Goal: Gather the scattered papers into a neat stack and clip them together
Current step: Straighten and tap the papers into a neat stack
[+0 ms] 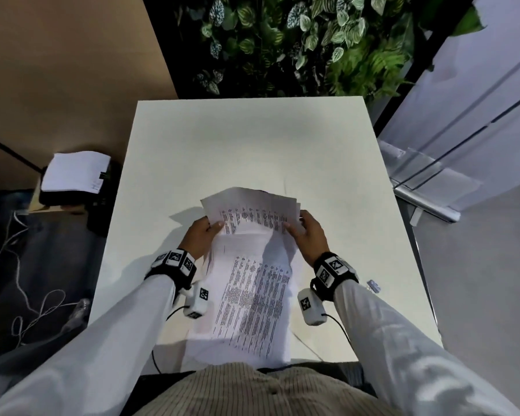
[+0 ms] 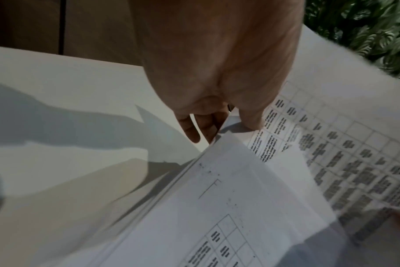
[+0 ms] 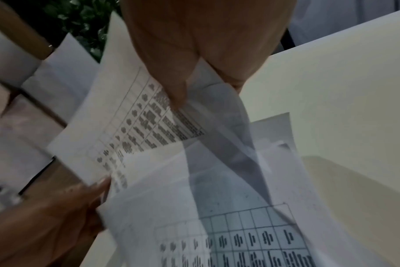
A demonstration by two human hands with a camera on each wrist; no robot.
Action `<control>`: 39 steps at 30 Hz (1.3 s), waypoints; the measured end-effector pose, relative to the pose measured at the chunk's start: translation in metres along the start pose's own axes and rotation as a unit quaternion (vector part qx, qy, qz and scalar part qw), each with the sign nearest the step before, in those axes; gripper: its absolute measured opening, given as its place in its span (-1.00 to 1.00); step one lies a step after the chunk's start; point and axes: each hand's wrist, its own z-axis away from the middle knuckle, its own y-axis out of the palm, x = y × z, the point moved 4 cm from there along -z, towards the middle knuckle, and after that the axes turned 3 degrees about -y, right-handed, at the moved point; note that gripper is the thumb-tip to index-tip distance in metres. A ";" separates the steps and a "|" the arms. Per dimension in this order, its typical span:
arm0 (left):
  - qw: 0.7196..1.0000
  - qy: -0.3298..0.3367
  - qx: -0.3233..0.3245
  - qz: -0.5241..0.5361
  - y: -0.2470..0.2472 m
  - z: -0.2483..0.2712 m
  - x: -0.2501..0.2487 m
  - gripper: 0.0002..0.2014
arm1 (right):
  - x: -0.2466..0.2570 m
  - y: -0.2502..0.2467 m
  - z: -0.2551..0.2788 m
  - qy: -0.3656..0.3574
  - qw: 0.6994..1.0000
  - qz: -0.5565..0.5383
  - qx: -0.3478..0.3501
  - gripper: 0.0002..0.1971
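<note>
2 hands: both on the papers (image 1: 249, 283), 1 at each side of the far end
Left hand (image 1: 200, 237): thumb on top of the sheets, fingers (image 2: 194, 126) curled under the left edge, pinching the bundle
Right hand (image 1: 308, 235): thumb on the printed face, fingers curled behind the right edge, pinching it too
Papers location: held over the middle of the desk (image 1: 252, 145), near end sagging toward the person's lap at the desk's front edge; whether it touches the desk I cannot tell
Papers state: several printed sheets with tables, gathered into 1 bundle but not squared; edges fan out at the far end, top sheet curls up and over
Long axis: runs away from the person, near end at the body, far end toward the plants (image 1: 297, 40), tilted slightly left at the near end
Facing: printed side up toward the head camera
Done so far: no loose sheets show elsewhere on the desk, so gathering looks finished
Left to do: tap or slide edges flush, then fetch the clip and clamp it on
Clip (image 1: 373, 286): small pale object on the desk just right of the right wrist, probably the clip, too small to be sure; untouched
Progress guess: roughly halfway, aligning step in hand
Risk: floppy thin sheets, a loose pinch could let the top one slip out
Other: separate white pad (image 1: 75, 172) on a dark box left of the desk, off the work surface
</note>
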 end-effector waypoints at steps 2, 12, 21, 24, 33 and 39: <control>0.999 -0.010 -0.039 0.020 -0.001 -0.006 0.002 -0.64 | -0.020 0.003 -0.007 0.088 0.994 -0.057 0.022 -0.59; 0.977 -0.159 0.140 0.027 0.036 0.033 0.066 -0.23 | -0.115 0.059 0.024 0.248 0.961 -0.036 0.119 -0.23; 0.992 -0.048 0.014 0.115 -0.004 0.019 0.004 -0.52 | -0.040 0.029 0.024 0.220 0.947 -0.197 0.129 -0.86; 0.990 0.002 -0.020 0.139 -0.018 0.014 -0.039 -0.56 | -0.005 0.021 0.001 0.156 0.976 -0.122 0.087 -0.86; 0.955 0.096 -0.099 0.263 -0.048 0.038 -0.119 -0.65 | 0.074 -0.020 -0.008 -0.058 0.983 -0.152 -0.090 -0.82; 0.974 0.066 -0.002 0.219 -0.035 0.039 -0.098 -0.37 | 0.054 -0.018 0.006 -0.033 0.981 -0.184 -0.043 -0.52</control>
